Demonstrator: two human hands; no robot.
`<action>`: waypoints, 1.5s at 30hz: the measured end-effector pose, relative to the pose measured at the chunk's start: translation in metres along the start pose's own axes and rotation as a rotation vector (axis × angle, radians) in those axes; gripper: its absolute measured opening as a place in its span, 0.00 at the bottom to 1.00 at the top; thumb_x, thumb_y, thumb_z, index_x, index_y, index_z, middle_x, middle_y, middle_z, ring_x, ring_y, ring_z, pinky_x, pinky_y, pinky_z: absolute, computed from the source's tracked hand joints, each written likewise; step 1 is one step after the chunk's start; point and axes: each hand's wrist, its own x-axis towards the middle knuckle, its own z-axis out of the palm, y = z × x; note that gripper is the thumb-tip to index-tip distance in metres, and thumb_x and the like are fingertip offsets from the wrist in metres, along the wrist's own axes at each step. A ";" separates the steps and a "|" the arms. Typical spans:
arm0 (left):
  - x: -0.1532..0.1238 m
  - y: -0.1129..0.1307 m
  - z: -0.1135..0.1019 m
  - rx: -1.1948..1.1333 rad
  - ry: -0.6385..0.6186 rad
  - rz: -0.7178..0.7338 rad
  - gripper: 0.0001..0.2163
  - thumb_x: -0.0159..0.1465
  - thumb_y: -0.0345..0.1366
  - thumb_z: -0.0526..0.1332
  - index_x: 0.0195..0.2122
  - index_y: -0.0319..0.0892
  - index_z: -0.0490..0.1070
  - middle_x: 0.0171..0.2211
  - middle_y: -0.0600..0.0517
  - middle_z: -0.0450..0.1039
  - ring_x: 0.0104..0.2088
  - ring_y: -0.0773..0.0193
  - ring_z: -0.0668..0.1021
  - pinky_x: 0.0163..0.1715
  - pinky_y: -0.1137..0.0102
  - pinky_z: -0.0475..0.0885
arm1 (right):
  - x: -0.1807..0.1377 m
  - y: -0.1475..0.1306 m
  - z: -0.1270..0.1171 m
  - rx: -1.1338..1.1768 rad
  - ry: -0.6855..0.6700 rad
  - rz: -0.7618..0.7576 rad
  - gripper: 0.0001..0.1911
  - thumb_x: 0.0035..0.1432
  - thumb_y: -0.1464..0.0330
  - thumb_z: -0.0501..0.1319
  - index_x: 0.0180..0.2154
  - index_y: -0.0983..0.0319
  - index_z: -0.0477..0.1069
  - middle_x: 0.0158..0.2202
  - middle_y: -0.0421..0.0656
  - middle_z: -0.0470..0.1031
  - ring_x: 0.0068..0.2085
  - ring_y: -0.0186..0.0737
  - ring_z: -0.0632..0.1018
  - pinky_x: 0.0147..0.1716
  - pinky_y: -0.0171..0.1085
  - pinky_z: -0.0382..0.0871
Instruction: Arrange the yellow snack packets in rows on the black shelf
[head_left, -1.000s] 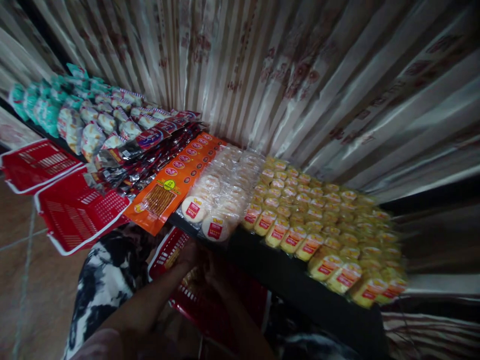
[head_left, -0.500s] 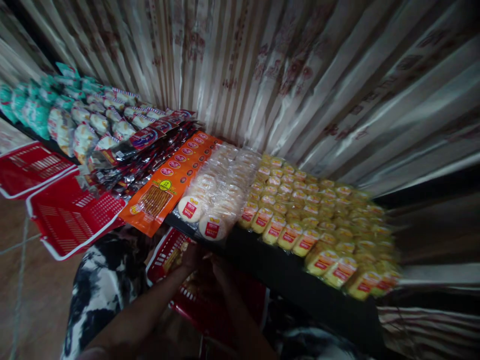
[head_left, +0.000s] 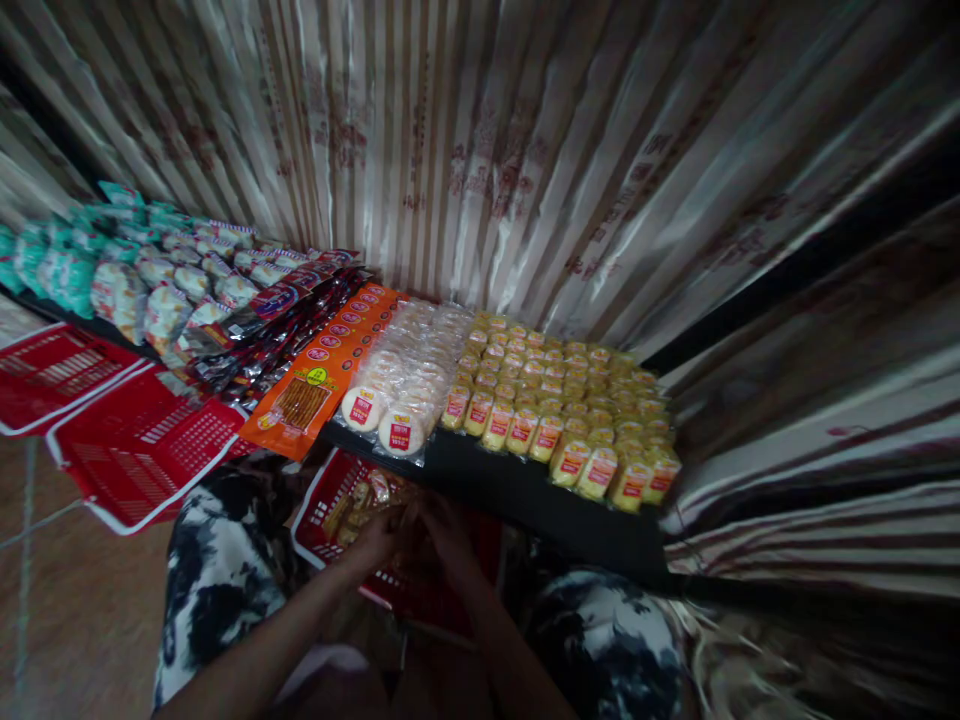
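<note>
Both hands are close together over a red shopping basket between my knees, under the front edge of the black shelf. My left hand is closed, its fingers curled inward near the basket's middle. My right hand meets it from the other side, its fingers also drawn in; deep shadow hides whatever the two hold. Brownish wrapped snacks lie in the basket, left of my hands. Just above on the shelf are clear-wrapped round white crackers and an orange snack bag.
Yellow wrapped cakes stand in rows on the black shelf. Farther left lie dark snack bags, white packs and green packs. Two more baskets, one a red basket, stand at left. A striped curtain hangs behind.
The view has shifted, so the yellow cakes now appear farther left and smaller. My hands stay together over the basket, whose snacks show more clearly.
</note>
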 end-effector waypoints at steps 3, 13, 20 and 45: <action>-0.018 0.014 -0.001 -0.175 -0.052 -0.059 0.15 0.53 0.31 0.56 0.42 0.40 0.71 0.37 0.50 0.76 0.36 0.63 0.76 0.34 0.72 0.70 | -0.012 -0.020 -0.010 0.112 -0.009 0.042 0.18 0.52 0.59 0.57 0.44 0.58 0.71 0.44 0.45 0.76 0.44 0.45 0.76 0.43 0.43 0.70; -0.050 0.050 0.000 -0.342 -0.137 -0.204 0.14 0.52 0.36 0.57 0.39 0.41 0.72 0.22 0.55 0.70 0.18 0.73 0.66 0.19 0.76 0.59 | -0.050 -0.062 -0.047 0.158 -0.010 -0.053 0.18 0.51 0.66 0.57 0.45 0.60 0.67 0.46 0.45 0.74 0.47 0.43 0.75 0.48 0.43 0.68; -0.052 0.092 0.017 -0.191 -0.270 0.138 0.17 0.53 0.37 0.60 0.44 0.41 0.70 0.39 0.50 0.75 0.40 0.61 0.75 0.35 0.72 0.69 | -0.058 -0.091 -0.077 0.182 0.098 -0.029 0.19 0.52 0.64 0.58 0.47 0.60 0.64 0.41 0.45 0.76 0.42 0.42 0.77 0.43 0.40 0.71; 0.034 0.156 0.128 0.457 0.219 0.451 0.14 0.58 0.31 0.56 0.46 0.42 0.66 0.41 0.50 0.69 0.41 0.65 0.72 0.43 0.72 0.67 | -0.013 -0.067 -0.130 -0.355 0.638 -0.367 0.19 0.61 0.63 0.45 0.48 0.61 0.67 0.44 0.51 0.68 0.45 0.44 0.71 0.45 0.47 0.67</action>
